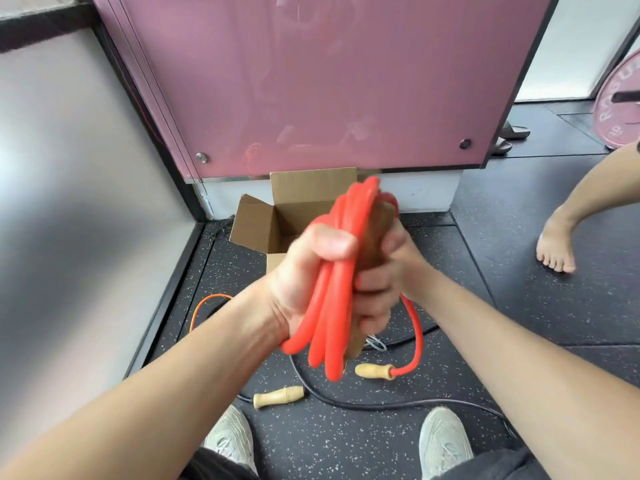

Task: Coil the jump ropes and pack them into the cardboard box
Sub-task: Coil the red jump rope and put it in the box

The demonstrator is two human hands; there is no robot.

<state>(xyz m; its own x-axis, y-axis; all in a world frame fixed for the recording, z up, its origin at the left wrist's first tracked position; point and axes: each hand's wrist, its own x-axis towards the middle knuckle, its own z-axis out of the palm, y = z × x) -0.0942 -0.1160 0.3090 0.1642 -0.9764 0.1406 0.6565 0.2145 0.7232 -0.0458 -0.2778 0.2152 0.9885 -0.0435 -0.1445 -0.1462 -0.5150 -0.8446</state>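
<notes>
Right now, far left on the floor, a thin orange rope (pixel 201 310) lies loose, not coiled yet. Next over, the cardboard box (pixel 263 223) stands open on the floor just behind the hands, flaps up, at the foot of a pink panel (pixel 329 81). Its inside is mostly hidden, so can't tell what's in it.

Left hand (pixel 311 271): fingers curled tight round the middle of the red rope coil (pixel 332 306), several loops bunched lengthwise & held up in front of the box. Right hand (pixel 384 282): fingers closed round the other side of the same bundle, w/ a wooden handle (pixel 379 230) pressed against the loops. Motion blur, so exact finger placement is unclear.

Below the right hand a red tail (pixel 417 334) hangs down to a second handle (pixel 375 371) lying on the floor. A spare handle (pixel 278 396) & a black rope (pixel 398 406) lie near the shoes. Far right is another person's bare foot (pixel 554 251).

Step in hand, as I judge it: finishing this coil. To do it well:
- Hold the L grip firm so the loops don't spring.
- Wind the tail round the middle w/ the R hand, snug, no slack.
- Tuck the end handle in.
- Make the bundle short enough to fit, then set it in the box.
</notes>
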